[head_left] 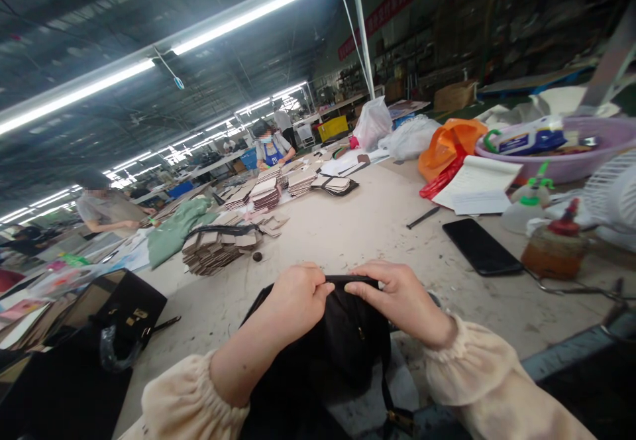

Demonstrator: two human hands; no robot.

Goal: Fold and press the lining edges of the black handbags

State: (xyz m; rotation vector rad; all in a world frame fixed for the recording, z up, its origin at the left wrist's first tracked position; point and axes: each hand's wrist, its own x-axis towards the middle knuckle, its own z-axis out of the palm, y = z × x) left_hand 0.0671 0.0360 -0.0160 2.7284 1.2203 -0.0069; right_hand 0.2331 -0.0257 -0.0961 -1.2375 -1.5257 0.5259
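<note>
A black bag (348, 340) with a small zipper and a hanging strap lies in front of me at the table's near edge. My left hand (303, 294) pinches its top edge, thumb and fingers pressed together. A short way to the right, my right hand (397, 294) grips the same edge between thumb and fingers. The stretch of edge between both hands runs nearly straight. Much of the bag's lower body is dark and partly hidden by my left forearm.
Stacked brown pieces (213, 248) and a green cloth (181, 228) lie left of centre. Black bags with gold hardware (136, 317) stand at the left. On the right are a phone (481, 246), an amber bottle (555, 248), a fan (613, 191) and a purple basin (561, 167). Co-workers stand beyond.
</note>
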